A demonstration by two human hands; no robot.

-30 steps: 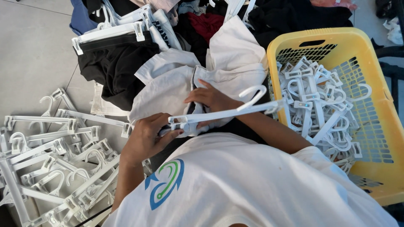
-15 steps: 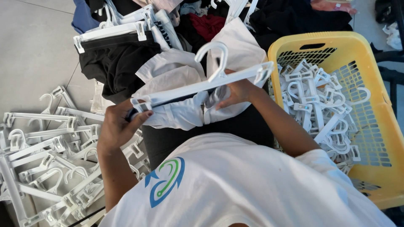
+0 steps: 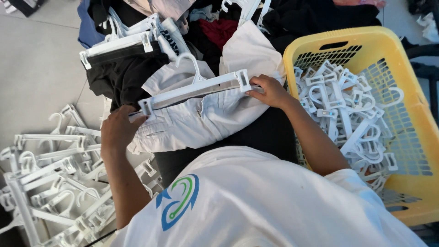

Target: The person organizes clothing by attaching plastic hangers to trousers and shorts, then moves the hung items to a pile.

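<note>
Left hand [image 3: 118, 130] pinches the low left clip of the white hanger [image 3: 194, 90]; the bar slants up and rightward across the lap to the right hand [image 3: 270, 90], which grips the higher end. Pale shorts [image 3: 201, 120] hang clipped below, between both hands. Further right, the yellow basket [image 3: 414, 105] of loose clips sits nearer the right hand.

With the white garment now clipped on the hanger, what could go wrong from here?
1. The left hand and right hand hold only the ends of the white clip hanger; the white garment might slip from a clip.
2. Its hem could snag on the loose hangers on the floor.
</note>
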